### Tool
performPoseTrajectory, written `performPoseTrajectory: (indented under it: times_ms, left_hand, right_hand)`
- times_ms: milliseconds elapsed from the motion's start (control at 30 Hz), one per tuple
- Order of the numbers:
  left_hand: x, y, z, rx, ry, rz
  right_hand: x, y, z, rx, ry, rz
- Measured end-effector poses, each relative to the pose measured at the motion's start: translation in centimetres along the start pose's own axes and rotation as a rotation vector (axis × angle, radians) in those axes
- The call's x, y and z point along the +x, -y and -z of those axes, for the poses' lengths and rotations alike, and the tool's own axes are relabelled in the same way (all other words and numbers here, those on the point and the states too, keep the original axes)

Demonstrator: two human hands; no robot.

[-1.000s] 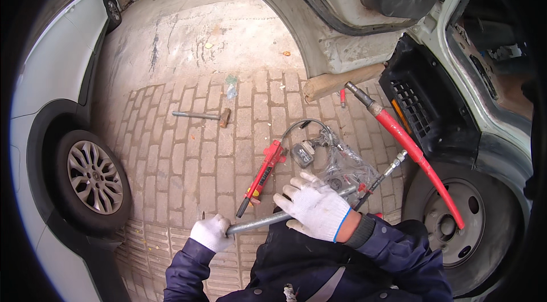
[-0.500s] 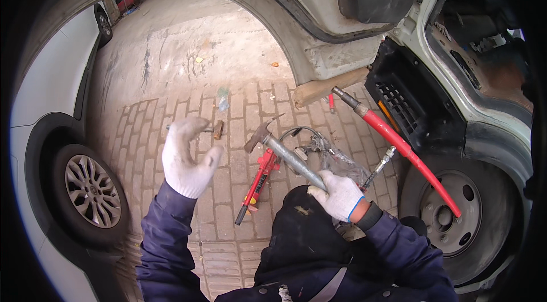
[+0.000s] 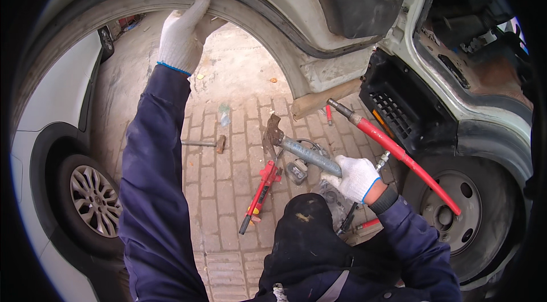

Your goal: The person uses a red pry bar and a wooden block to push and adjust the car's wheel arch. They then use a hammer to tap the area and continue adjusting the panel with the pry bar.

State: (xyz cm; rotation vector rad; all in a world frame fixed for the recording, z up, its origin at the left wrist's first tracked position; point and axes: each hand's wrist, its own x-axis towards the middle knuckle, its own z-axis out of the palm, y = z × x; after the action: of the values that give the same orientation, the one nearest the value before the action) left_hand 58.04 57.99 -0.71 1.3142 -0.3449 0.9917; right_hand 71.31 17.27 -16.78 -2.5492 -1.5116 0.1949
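My left hand (image 3: 183, 34), in a white knit glove, is raised to the curved inner edge of a pale vehicle door (image 3: 259, 25). Its fingers stretch out flat against the door's edge, holding nothing that I can see. In my gloved right hand (image 3: 354, 178) is a hammer (image 3: 310, 155) with a grey metal pipe handle, gripped near the handle's end. The rusty hammer head points away from me, above the brick paving. Just below that head lies a red hydraulic hand pump (image 3: 264, 188) with a black-tipped lever.
A wooden-headed mallet (image 3: 220, 143) lies on the paving. A wooden block (image 3: 319, 100) rests by the door. The red bar (image 3: 393, 147) slants toward the wheel (image 3: 456, 211) at right. Beside my knee are a grey tool part (image 3: 296, 171) and clear plastic. A white car (image 3: 57, 97) stands left.
My left hand has risen from above the paving to the door's edge. The hammer stays in my right hand and has shifted slightly. The view has tilted a little.
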Motion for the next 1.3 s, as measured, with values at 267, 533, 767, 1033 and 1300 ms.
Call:
performPoseTrajectory:
  times_ms: [267,533,767,1033,1300]
  left_hand:
    - [0.0,-0.7,-1.1,0.542,-0.067,0.027]
    - [0.7,-0.3,0.0,0.770,-0.038,-0.092]
    - [0.8,0.0,-0.1,0.719,-0.048,-0.122]
    - [0.2,-0.7,-1.2,0.479,-0.093,-0.019]
    - [0.1,-1.1,-1.6,0.605,-0.092,-0.026]
  right_hand:
    - [-0.3,2.8,1.1,-0.023,-0.210,0.378]
    - [1.8,3.4,1.5,-0.086,-0.256,0.287]
    - [4.0,0.6,2.3,-0.080,-0.310,-0.042]
    - [0.9,5.1,-1.3,0.055,-0.150,0.282]
    - [4.5,2.4,2.0,0.133,-0.276,-0.169]
